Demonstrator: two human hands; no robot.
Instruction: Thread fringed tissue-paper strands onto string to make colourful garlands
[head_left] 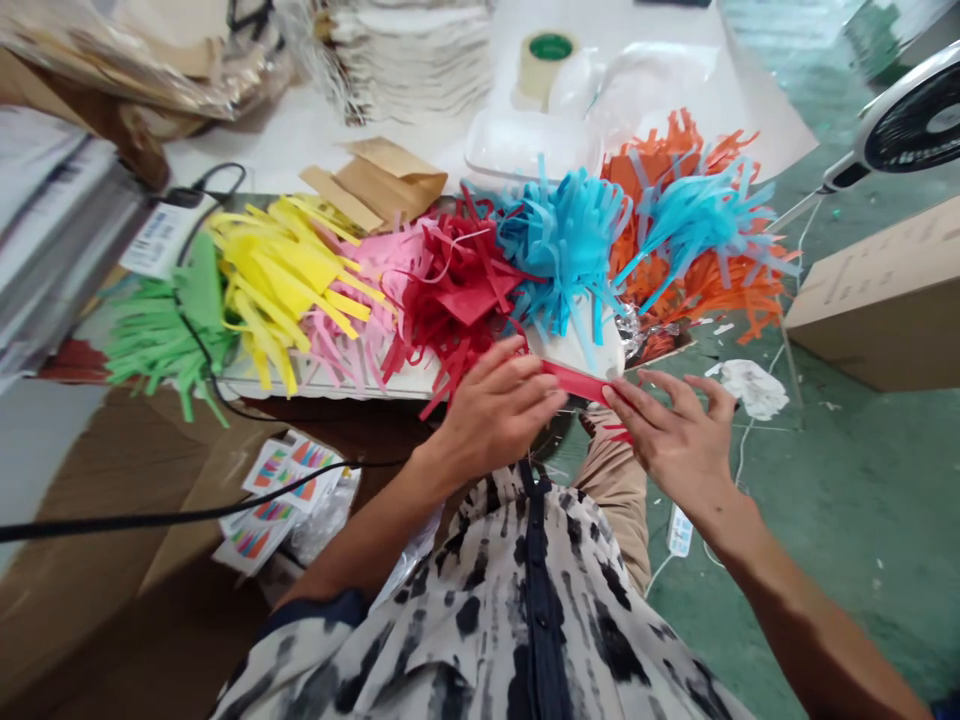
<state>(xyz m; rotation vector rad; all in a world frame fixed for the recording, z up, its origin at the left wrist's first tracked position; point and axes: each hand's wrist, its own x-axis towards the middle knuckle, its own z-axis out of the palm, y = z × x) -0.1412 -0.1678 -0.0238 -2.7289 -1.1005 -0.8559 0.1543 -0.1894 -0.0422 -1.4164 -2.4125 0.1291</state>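
Between my two hands a folded red paper strip [576, 382] is stretched near the table's front edge. My left hand [499, 405] is closed on its left end, and my right hand [671, 425] pinches its right end, with a bit of red fringe below those fingers. Just behind lies a pile of red fringed paper [465, 285]. Further left are pink [394, 260], yellow [285, 270] and green [176, 325] fringed bundles. To the right are blue fringed paper [562, 240] and orange fringed paper [697, 280], with more blue on top.
Brown paper pieces [382, 185], a tape roll [547, 65] and a white tray [532, 140] lie further back on the table. A black cable [187, 510] crosses at left above printed cards [281, 490]. At right are a fan [919, 115] and a cardboard box [885, 300].
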